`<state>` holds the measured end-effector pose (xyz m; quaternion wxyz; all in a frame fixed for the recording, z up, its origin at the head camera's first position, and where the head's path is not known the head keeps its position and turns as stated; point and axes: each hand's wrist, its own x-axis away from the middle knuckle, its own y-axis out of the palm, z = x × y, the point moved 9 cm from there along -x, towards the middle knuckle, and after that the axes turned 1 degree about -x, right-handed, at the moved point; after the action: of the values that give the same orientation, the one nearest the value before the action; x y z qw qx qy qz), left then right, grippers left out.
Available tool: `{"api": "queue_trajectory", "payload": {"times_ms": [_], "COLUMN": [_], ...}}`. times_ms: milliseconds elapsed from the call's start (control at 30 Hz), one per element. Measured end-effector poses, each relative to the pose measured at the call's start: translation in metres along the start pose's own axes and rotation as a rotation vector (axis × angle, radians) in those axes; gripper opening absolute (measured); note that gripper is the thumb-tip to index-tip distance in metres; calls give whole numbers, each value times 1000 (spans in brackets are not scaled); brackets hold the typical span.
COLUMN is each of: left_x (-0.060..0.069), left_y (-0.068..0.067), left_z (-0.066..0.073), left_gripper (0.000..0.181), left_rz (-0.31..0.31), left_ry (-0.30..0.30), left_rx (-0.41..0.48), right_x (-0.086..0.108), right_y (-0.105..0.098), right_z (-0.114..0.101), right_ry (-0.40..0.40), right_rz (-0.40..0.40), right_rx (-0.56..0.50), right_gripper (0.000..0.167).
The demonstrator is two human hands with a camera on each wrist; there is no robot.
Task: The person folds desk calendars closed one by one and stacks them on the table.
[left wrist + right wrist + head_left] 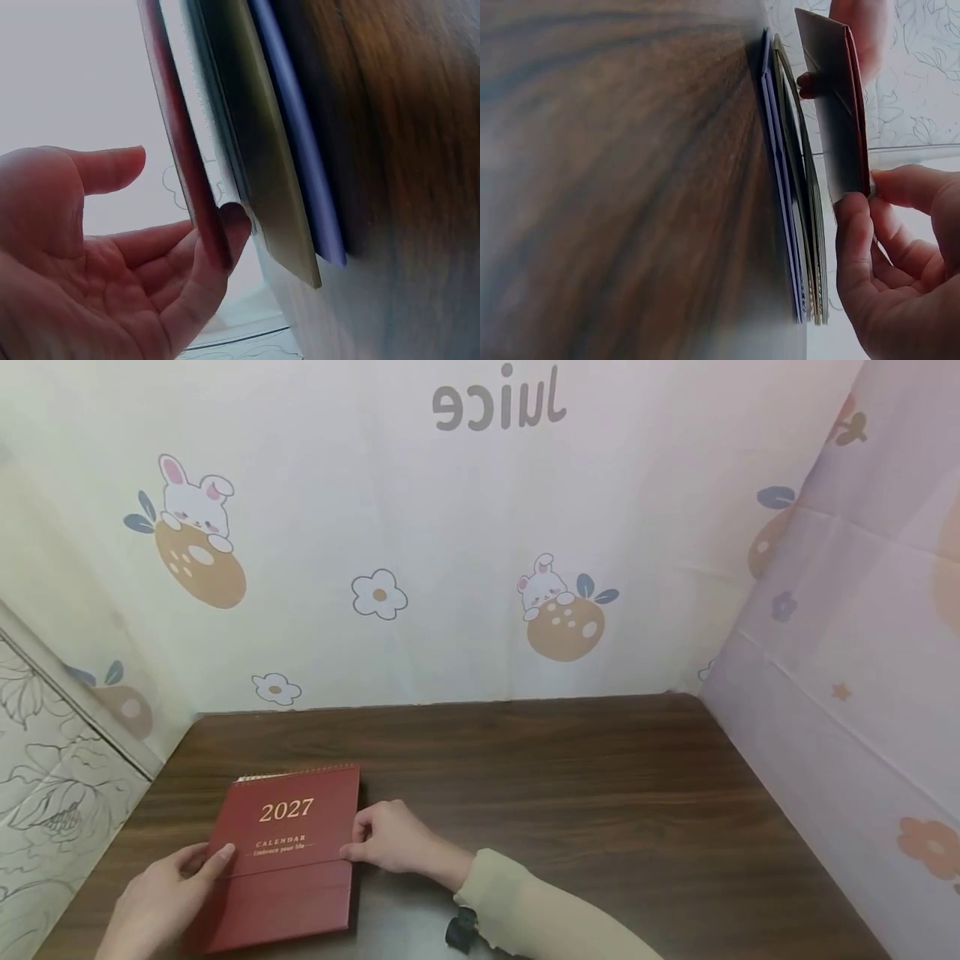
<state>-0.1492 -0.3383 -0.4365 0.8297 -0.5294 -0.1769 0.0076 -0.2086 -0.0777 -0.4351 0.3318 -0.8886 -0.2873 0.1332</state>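
Observation:
A red desk calendar (288, 902) marked 2027, spiral-bound along its far edge, is at the left part of the table. My left hand (161, 893) holds its left side, fingertips tucked behind the red board (184, 142); the thumb stands off the board in the left wrist view. On the opposite side my right hand (392, 839) pinches the calendar's edge between thumb and fingers. Under the raised red board (859, 112) lie an olive cover (281, 187) and a purple cover (307, 157), mostly hidden from the head view.
The dark wooden table (562, 793) stretches to the right and behind the calendar. A patterned curtain (465, 510) hangs along its back edge, another fabric sheet (847, 635) on the right. A small black object (461, 931) is at my right wrist.

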Motion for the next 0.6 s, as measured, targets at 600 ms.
{"api": "queue_trajectory", "payload": {"times_ms": [600], "left_x": [-5], "left_y": [-2], "left_z": [-1], "left_gripper": [92], "left_rz": [88], "left_ry": [47], "left_rx": [-70], "right_x": [-7], "right_y": [21], "right_z": [4], "right_ry": [4], "right_rz": [-75], "right_rx": [91], "right_gripper": [27]}}
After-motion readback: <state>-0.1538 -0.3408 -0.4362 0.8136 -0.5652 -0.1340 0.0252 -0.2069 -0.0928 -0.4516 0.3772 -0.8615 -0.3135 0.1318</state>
